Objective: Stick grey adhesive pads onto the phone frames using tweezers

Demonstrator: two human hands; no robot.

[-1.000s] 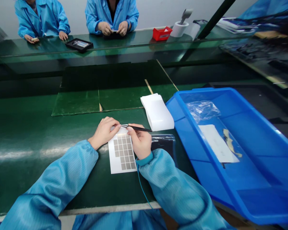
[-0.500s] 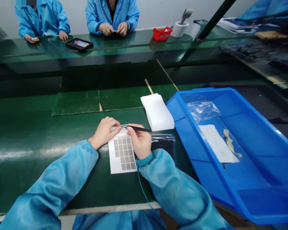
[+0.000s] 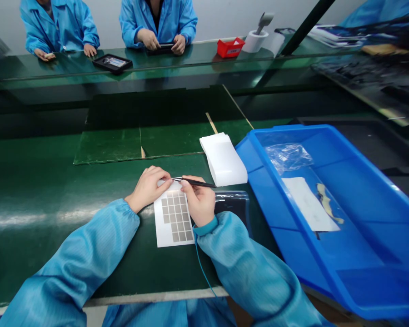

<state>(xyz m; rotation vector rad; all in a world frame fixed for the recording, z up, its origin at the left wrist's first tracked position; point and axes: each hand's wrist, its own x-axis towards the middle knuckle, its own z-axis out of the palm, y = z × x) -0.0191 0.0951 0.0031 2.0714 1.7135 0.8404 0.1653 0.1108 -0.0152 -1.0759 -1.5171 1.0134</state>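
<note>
Across the bench (image 3: 37, 181) at 12 o'clock, a co-worker (image 3: 157, 20) has parted both hands around a dark flat item (image 3: 160, 46), while your own hands keep almost the same pose. Your left hand (image 3: 148, 187) rests on the upper edge of a white sheet of grey square labels (image 3: 158, 222), its fingers curled over the sheet; whether they pinch it, you cannot tell. Your right hand (image 3: 199, 202) is closed on black tweezers (image 3: 194, 182), their tips pointing toward 9 o'clock and reaching the sheet's upper edge beside your left fingers. The sheet lies flat on the bench between your forearms, just beside a dark packet in clear film (image 3: 231, 204). A stack of white paper (image 3: 223, 160) sits at 1 o'clock from your hands. At 3 o'clock, a blue plastic tray (image 3: 293, 129) holds a clear plastic bag (image 3: 288, 159) and a white sheet (image 3: 301, 204).
</note>
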